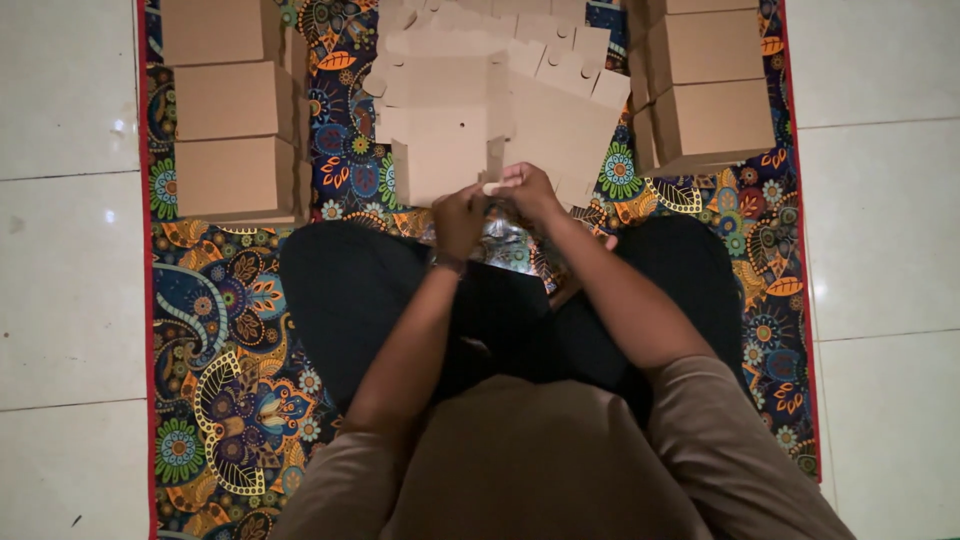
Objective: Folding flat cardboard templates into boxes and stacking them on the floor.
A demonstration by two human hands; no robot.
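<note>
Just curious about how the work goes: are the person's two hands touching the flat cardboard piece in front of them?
Touching. The head view shows the left hand and right hand gripping the near edge of the flat cardboard piece.

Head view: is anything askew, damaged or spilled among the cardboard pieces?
Nothing looks damaged or spilled. The flat cardboard blanks lie fanned, not squared. Folded boxes and stand in neat columns. Both the left hand and right hand pinch one blank's edge.
</note>
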